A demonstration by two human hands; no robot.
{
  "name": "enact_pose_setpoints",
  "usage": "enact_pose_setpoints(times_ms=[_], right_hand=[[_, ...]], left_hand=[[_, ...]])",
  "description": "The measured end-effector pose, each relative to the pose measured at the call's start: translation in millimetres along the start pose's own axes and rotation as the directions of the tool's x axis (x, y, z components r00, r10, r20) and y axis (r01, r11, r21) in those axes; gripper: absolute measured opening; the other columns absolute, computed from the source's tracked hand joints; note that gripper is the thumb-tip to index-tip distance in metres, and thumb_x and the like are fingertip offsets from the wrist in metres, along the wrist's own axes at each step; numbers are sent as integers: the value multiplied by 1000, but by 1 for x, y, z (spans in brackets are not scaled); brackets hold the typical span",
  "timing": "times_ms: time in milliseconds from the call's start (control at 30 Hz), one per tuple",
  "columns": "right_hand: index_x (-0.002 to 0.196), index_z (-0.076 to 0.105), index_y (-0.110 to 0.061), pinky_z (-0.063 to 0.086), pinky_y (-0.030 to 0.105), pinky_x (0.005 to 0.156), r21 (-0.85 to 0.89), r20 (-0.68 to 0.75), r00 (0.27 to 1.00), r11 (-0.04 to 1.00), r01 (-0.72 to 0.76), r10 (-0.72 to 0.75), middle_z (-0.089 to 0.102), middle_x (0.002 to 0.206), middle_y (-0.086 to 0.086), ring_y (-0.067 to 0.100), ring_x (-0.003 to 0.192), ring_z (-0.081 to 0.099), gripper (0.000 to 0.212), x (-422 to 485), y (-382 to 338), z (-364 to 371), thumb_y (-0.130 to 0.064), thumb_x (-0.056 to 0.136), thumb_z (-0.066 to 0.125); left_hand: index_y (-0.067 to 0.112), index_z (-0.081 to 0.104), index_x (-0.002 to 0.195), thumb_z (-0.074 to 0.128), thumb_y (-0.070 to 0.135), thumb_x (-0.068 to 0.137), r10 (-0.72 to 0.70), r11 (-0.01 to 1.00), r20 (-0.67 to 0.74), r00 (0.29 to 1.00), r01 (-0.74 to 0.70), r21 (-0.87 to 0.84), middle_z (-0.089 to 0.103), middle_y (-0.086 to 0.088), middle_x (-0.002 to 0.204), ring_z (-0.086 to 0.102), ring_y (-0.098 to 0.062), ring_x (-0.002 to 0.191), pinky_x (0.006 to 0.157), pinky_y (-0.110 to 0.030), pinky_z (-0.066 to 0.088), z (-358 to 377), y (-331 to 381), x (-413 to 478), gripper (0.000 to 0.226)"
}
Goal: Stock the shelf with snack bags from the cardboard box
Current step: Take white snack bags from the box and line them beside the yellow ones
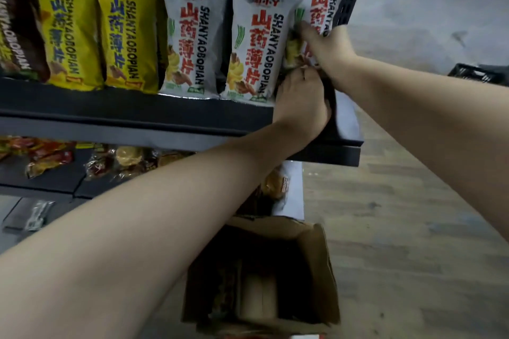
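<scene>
Closest to you is the cardboard box (322, 270), sitting open on the wood floor (399, 228) right under your arms. It's dark inside with something pale in there, too murky to call. Just past it, a lower shelf (55, 181) has a few loose wrapped snacks lying flat.

Both your arms reach up to the right end of the shelf (137, 118). Your left hand (301, 99) is at the bottom of the end white snack bag (319, 8), fingers curled in and pinching its lower edge. Your right hand (327, 49) lies over the front of that same bag with one finger stretched up its left side; can't tell if it's actually gripping or just pressing.

That bag stands upright against the shelf's end post. Left of it are rows of white bags (192, 44), then yellow bags (124, 36), then a brown bag (16, 30). Further off on the right is a black crate (479, 73).
</scene>
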State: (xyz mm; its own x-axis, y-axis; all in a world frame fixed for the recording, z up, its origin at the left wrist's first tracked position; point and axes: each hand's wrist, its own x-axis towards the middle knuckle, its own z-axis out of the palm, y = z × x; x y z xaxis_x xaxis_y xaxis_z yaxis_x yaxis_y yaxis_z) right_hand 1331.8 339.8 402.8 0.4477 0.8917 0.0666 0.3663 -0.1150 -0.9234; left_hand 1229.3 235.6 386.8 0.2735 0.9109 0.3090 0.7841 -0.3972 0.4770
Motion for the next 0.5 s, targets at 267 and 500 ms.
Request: enact_pose_setpoints(times_ms=[267, 500], right_hand=[[111, 37, -10, 45, 35, 87, -32, -90, 994, 997, -69, 65, 50, 118, 8, 26, 100, 52, 45, -66, -18, -15, -46, 87, 48], [109, 41, -17, 49, 27, 71, 139, -105, 993, 988, 60, -45, 52, 97, 0, 13, 80, 54, 12, -173, -17, -43, -20, 98, 44]], left_hand=[[6, 65, 107, 43, -1, 80, 296, 948, -38, 955, -298, -110, 64, -14, 107, 57, -34, 100, 82, -37, 44, -36, -36, -64, 35], [5, 65, 103, 41, 3, 72, 427, 895, -66, 902, -432, -107, 63, -11, 105, 54, -27, 99, 81, -34, 41, -52, -97, -139, 39]])
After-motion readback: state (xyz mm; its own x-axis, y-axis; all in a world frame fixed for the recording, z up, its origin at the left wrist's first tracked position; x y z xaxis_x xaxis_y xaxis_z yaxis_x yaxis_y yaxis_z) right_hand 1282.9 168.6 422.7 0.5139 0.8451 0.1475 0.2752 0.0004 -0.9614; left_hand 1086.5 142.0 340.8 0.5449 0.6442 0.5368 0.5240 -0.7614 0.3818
